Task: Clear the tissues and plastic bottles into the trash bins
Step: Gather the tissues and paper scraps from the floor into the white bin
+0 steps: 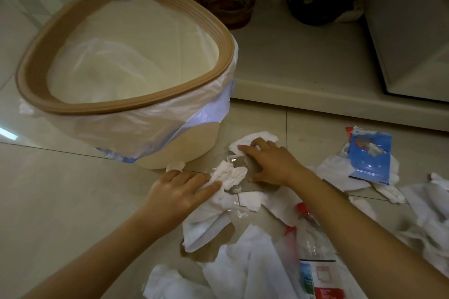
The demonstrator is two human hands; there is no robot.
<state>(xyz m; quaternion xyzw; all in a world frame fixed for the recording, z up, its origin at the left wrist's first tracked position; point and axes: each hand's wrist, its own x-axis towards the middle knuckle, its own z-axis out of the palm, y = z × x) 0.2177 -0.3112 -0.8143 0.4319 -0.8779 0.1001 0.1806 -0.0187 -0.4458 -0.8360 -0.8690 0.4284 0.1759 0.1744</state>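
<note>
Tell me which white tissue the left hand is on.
The crumpled white tissue just in front of the tan trash bin, under the left hand fingertips. The right hand presses a flatter tissue further back; the rest lie untouched.

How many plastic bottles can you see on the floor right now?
1. A clear plastic bottle with a red cap lies among the tissues under the right forearm, near the bottom of the view. A second red piece beside it is unclear, and more bottles could be hidden under the tissues.

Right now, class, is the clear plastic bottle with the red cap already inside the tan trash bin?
No, the clear plastic bottle with the red cap lies on the tiled floor among tissues, outside the tan trash bin.
</note>
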